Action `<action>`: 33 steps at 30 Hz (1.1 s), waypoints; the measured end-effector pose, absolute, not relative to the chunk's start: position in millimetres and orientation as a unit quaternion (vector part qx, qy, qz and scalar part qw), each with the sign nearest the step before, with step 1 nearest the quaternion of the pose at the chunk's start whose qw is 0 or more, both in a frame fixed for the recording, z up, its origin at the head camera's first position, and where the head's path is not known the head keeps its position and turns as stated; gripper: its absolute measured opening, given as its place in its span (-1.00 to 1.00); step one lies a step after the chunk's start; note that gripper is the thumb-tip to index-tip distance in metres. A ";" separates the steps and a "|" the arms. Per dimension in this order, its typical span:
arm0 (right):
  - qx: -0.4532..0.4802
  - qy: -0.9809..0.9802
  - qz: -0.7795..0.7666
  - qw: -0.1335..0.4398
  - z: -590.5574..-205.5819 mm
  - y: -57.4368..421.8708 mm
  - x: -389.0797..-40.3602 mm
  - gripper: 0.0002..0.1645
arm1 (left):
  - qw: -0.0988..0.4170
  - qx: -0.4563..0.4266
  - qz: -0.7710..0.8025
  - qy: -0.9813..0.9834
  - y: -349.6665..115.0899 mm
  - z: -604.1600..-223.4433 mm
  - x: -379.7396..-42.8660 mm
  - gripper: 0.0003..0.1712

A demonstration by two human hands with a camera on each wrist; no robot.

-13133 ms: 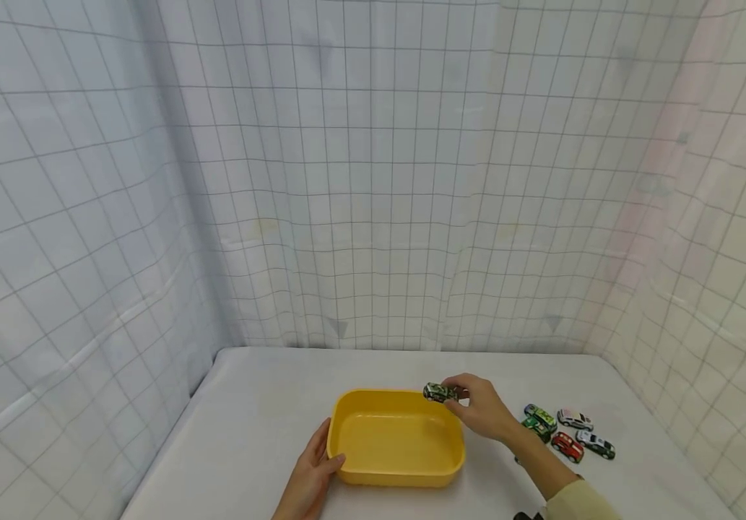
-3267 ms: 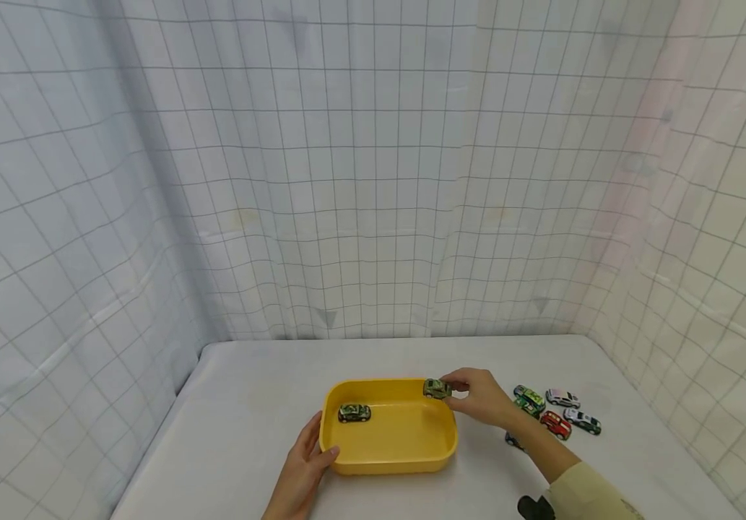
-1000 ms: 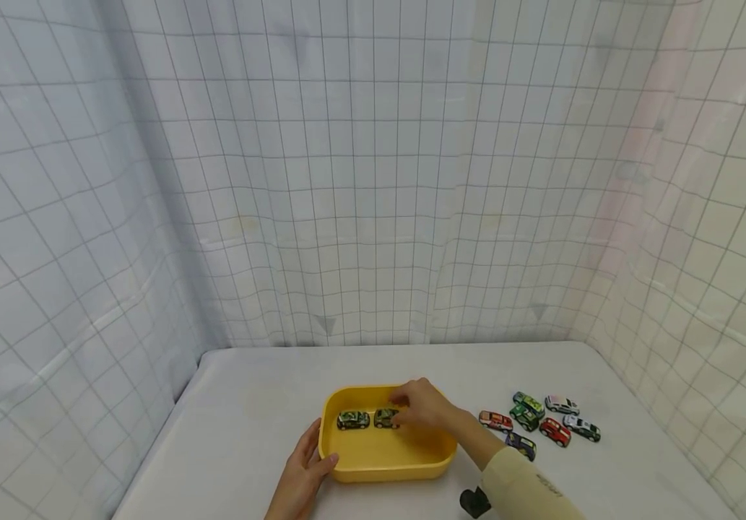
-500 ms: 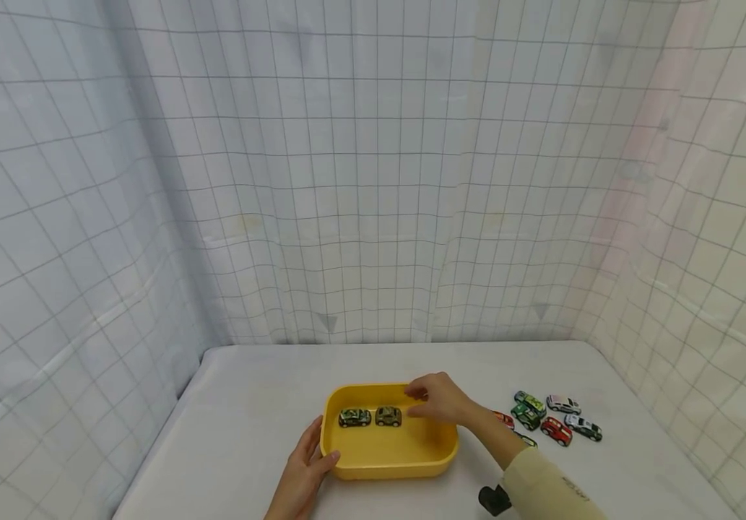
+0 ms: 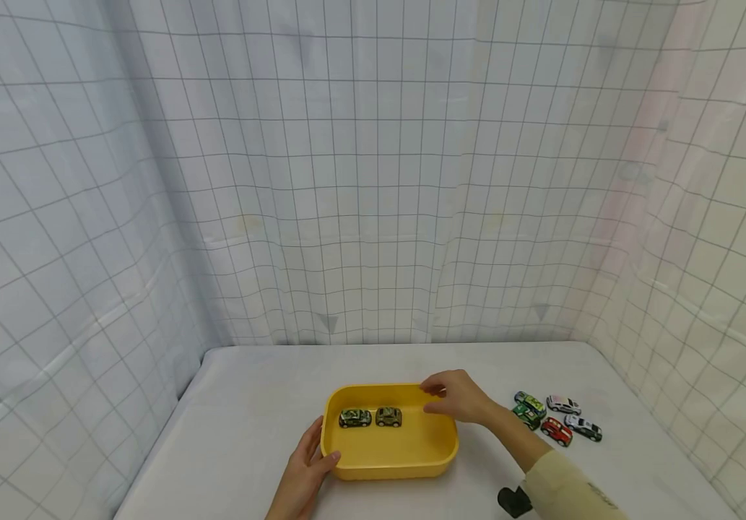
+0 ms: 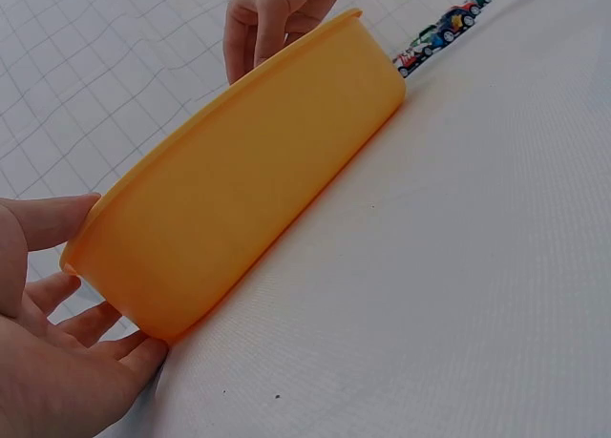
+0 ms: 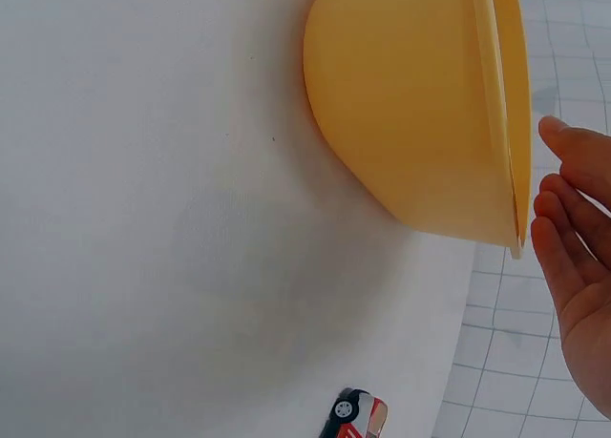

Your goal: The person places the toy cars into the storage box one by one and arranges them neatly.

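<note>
A yellow tub sits on the white table with two camouflage-green toy cars side by side in it, one on the left and one on the right. My left hand grips the tub's near left corner, thumb on the rim and fingers against the outer wall. My right hand hovers over the tub's far right corner, fingers relaxed and holding nothing. The right wrist view shows its straight fingers beside the tub's rim.
Several toy cars lie grouped on the table right of the tub, among them a green one, a red one and a white one. Grid-patterned curtains wall in the table on three sides.
My right hand has let go of the second green car beside the first in the tub and drawn back to the right, over the tub's far right corner. The left hand has stayed put.
</note>
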State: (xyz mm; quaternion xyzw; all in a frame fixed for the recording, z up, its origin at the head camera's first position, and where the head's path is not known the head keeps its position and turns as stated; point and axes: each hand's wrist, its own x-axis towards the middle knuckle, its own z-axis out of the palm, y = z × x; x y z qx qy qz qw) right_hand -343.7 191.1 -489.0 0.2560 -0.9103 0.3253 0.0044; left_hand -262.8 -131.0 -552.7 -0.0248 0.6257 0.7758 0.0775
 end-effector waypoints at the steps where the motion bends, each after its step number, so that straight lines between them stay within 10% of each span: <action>1: 0.254 -0.911 0.326 0.005 -488.1 192.9 -342.7 -0.60 | 0.077 -0.023 0.776 0.626 -131.3 -552.7 -262.9 0.03; 33: 0.199 -0.917 0.345 0.036 -499.6 285.0 -305.3 -0.65 | 0.080 -0.029 0.776 0.625 -130.5 -550.9 -264.7 0.03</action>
